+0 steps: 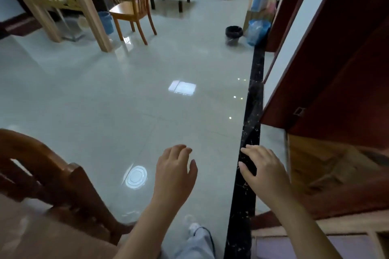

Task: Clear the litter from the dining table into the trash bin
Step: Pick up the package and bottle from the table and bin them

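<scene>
Both hands, left hand (174, 171) and right hand (264, 169), are empty with fingers apart; trash bin (233, 34) stands upright at 1 o'clock, beside a blue bag (257, 31), dark chair (48, 176) at 8 o'clock.

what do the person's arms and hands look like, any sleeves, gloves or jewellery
Both forearms are bare as far as the picture shows, with no sleeves in view. The left hand and right hand wear no gloves, and no rings, watch or bracelets show. The fingernails look short and unpainted. Lower down, a light grey trouser leg shows.
</scene>
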